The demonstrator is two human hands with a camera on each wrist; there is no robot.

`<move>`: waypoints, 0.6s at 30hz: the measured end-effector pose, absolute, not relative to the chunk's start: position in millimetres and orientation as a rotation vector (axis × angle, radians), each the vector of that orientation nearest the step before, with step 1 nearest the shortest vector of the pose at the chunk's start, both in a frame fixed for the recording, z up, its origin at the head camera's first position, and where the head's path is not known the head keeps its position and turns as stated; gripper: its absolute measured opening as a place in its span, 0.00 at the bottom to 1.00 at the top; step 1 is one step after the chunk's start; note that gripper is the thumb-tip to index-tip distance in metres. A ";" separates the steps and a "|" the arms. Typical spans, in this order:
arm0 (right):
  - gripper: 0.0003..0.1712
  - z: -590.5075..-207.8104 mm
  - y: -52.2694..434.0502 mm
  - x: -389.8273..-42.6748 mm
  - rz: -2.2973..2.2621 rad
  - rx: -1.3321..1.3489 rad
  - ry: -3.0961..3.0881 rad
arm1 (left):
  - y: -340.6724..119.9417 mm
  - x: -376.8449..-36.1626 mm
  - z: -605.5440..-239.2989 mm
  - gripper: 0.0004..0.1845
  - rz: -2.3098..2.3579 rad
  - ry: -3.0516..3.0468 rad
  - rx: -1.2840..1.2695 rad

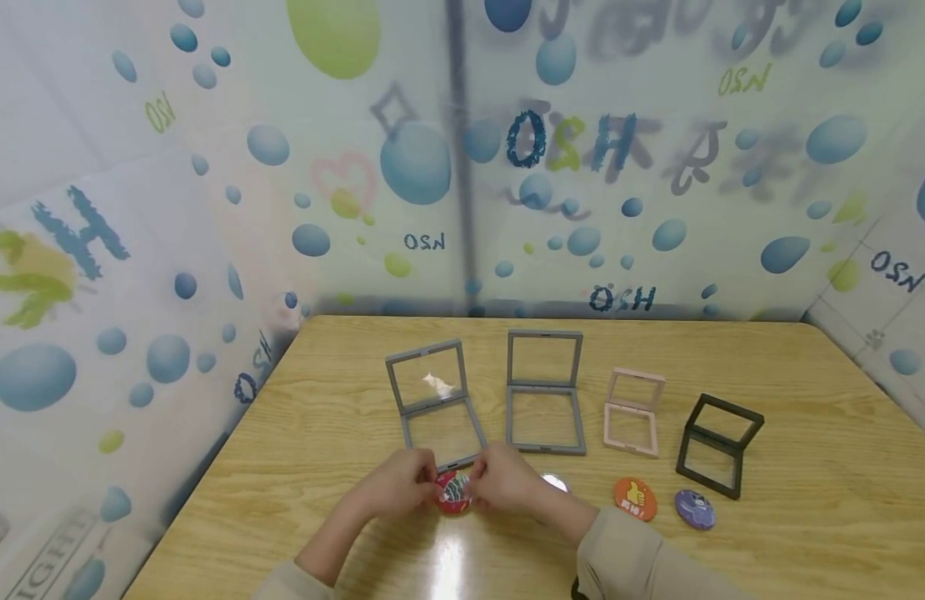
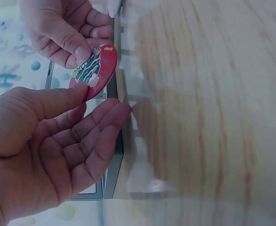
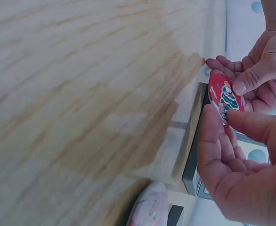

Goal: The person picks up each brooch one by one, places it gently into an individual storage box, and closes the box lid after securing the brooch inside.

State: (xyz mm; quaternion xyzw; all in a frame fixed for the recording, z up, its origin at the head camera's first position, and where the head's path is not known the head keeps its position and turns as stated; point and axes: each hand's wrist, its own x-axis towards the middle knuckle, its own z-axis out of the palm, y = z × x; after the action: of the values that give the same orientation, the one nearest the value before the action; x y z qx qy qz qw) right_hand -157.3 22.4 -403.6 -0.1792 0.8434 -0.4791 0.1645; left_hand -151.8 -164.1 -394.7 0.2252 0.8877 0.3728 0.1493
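Observation:
Both hands hold a red round badge [image 1: 453, 492] with a green-and-white tree-like picture on it. My left hand [image 1: 402, 483] pinches its left edge, thumb on the printed face, as the left wrist view shows. On the opposite edge, my right hand [image 3: 251, 165] pinches it between thumb and fingers. The badge [image 2: 94, 73] is tilted, printed side toward me. Just beyond it stands an opened grey display frame [image 1: 481, 433] with clear film panes, its front edge close behind the fingers.
Another opened grey frame [image 1: 509, 421], a small pink frame [image 1: 607, 429] and a black frame [image 1: 710, 482] stand to the right. Nearer lie an orange badge [image 1: 635, 498], a purple badge [image 1: 694, 509] and a whitish badge [image 1: 556, 482] partly behind the right arm. A printed curtain [image 1: 657, 192] borders the wooden table [image 1: 297, 467].

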 end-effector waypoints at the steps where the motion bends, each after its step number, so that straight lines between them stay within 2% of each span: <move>1: 0.08 -403.1 22.4 -157.6 -1.388 -0.494 2.391 | -163.8 -152.2 -394.6 0.05 1.093 2.557 0.645; 10: 0.05 -399.4 20.7 -165.7 -1.529 -0.380 2.320 | -159.2 -155.1 -389.3 0.04 1.263 2.607 0.521; 18: 0.03 -396.4 15.7 -177.7 -1.573 -0.277 2.351 | -153.8 -162.6 -386.3 0.03 1.352 2.654 0.314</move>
State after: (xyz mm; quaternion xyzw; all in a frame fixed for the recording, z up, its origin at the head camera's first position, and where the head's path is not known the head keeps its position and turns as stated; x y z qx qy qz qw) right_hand -177.7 15.7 -396.4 -0.0964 0.8178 -0.5473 0.1492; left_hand -162.6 -153.8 -386.3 0.1045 0.8837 0.4503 0.0731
